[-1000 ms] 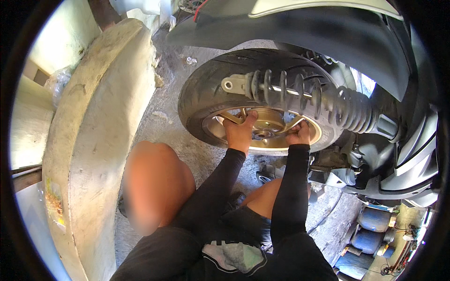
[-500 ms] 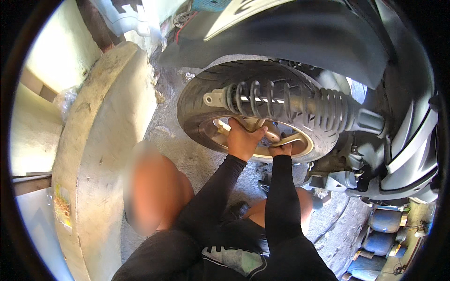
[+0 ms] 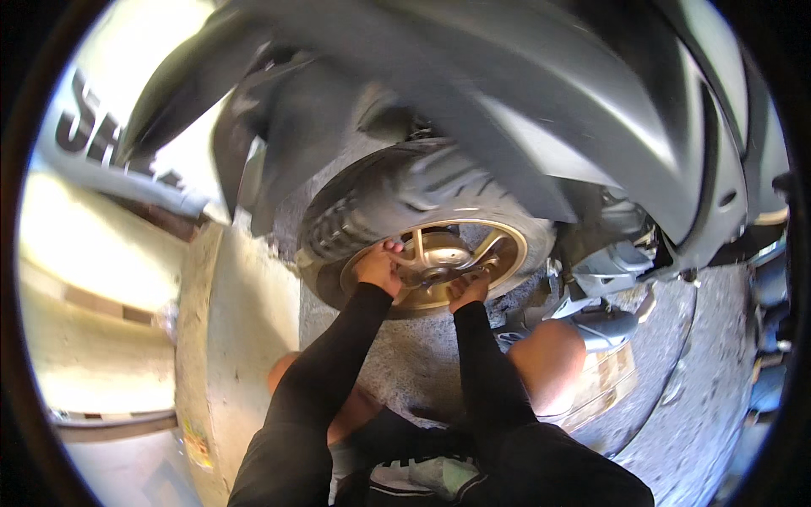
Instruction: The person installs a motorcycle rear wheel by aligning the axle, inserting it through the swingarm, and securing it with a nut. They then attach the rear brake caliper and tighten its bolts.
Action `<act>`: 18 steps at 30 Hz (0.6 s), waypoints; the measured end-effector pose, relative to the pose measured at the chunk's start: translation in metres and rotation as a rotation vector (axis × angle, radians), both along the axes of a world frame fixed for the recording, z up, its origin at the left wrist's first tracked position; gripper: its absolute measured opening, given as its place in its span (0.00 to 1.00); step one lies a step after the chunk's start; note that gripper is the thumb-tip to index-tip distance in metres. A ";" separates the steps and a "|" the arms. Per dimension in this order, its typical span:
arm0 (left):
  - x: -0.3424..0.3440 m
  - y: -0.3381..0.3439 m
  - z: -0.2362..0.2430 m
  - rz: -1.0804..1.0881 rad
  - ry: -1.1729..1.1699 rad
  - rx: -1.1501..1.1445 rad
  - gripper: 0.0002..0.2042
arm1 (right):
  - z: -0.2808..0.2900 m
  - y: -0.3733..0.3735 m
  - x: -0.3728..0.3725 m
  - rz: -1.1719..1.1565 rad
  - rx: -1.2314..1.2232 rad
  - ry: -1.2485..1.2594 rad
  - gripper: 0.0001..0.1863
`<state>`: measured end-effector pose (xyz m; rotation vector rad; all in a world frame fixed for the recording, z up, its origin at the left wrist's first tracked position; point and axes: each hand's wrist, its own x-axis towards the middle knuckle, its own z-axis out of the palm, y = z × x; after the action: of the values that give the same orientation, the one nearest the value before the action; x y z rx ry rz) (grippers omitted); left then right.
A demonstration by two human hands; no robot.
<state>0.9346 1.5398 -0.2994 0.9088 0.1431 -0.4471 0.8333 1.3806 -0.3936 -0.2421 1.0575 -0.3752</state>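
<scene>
In front of me stands a motorcycle wheel with a black tyre and a gold-coloured spoked rim. My left hand is closed around a spoke on the left side of the rim, its fingertips showing above. At the lower right of the hub, my right hand is closed on another spoke; part of its fingers is hidden. Both forearms are in black sleeves. The grey and black body panels of the motorcycle hang over the wheel, blurred by motion.
A pale low wall runs along my left. Under the motorcycle's right side, metal parts jut out near my right knee. A flat brown piece lies on the rough grey floor. Blue items line the far right.
My view has shifted, bringing the body panels lower over the wheel. The coil-spring shock absorber seen across the tyre is out of sight now. My hands are farther apart on the rim.
</scene>
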 end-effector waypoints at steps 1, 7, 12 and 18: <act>0.000 -0.004 -0.002 0.013 0.067 -0.069 0.06 | -0.001 0.005 0.006 -0.011 0.074 -0.095 0.31; -0.002 0.010 -0.019 -0.081 -0.069 -0.114 0.06 | -0.005 0.034 0.051 -0.480 0.091 -0.290 0.26; -0.002 0.020 -0.020 -0.048 -0.100 0.152 0.16 | 0.005 0.041 0.054 -0.534 0.255 -0.399 0.27; -0.005 0.017 -0.008 -0.170 -0.348 0.141 0.17 | 0.008 0.043 0.055 -0.556 0.293 -0.470 0.29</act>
<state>0.9291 1.5567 -0.3076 1.1291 -0.2249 -0.4328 0.8879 1.4237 -0.3859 0.3999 0.6855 -0.7271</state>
